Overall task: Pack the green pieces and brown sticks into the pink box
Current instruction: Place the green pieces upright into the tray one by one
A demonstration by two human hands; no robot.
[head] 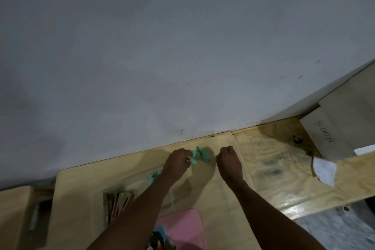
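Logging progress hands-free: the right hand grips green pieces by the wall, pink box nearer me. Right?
No: the head view shows the left hand gripping the green pieces by the wall. The pink box is nearer you.

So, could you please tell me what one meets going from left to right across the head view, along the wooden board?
Sticks → left hand → green pieces → right hand → white paper scrap.
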